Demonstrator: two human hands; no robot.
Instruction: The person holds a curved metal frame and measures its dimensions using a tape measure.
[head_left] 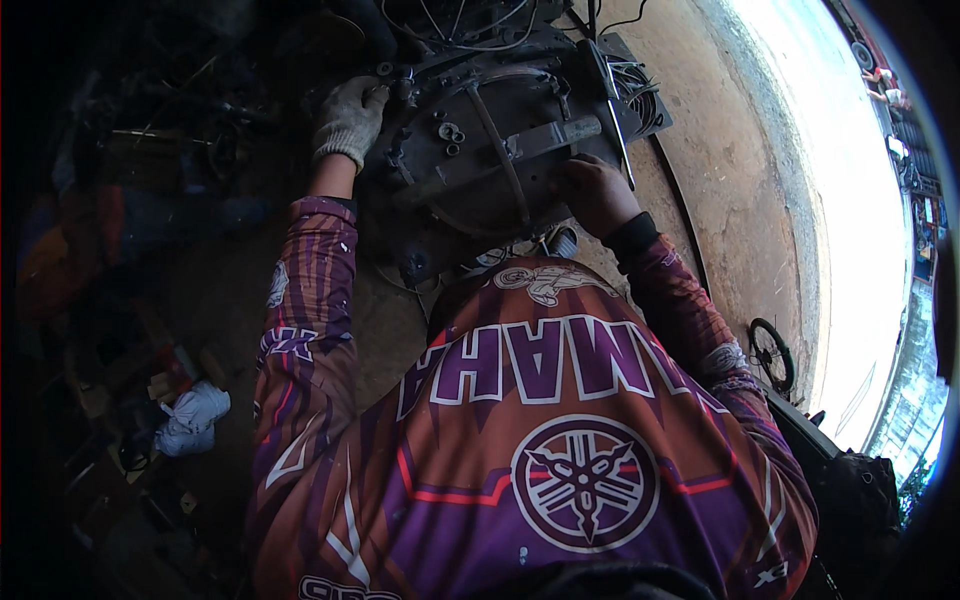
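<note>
A dark metal worktable [470, 200] stands before me, with a bent metal rod frame [498, 140] lying on it. My left hand [352, 120], in a pale knitted glove, is at the table's left side, its fingers curled beside small upright metal pieces. Whatever those fingers hold, if anything, is hidden. A few metal nuts [450, 133] lie together inside the frame. Across the right half rests a flat metal bar [555, 138]. Just below this bar, my bare right hand [595, 195] is closed close to the tabletop; shadow hides what is in its fingers.
A coil of wire [635, 88] sits at the table's far right, near a long thin metal rod [613, 110]. Dark clutter fills the left, with a crumpled white bag [192, 418] on the ground. At right, a bicycle wheel [771, 355] stands on the dirt floor [740, 170].
</note>
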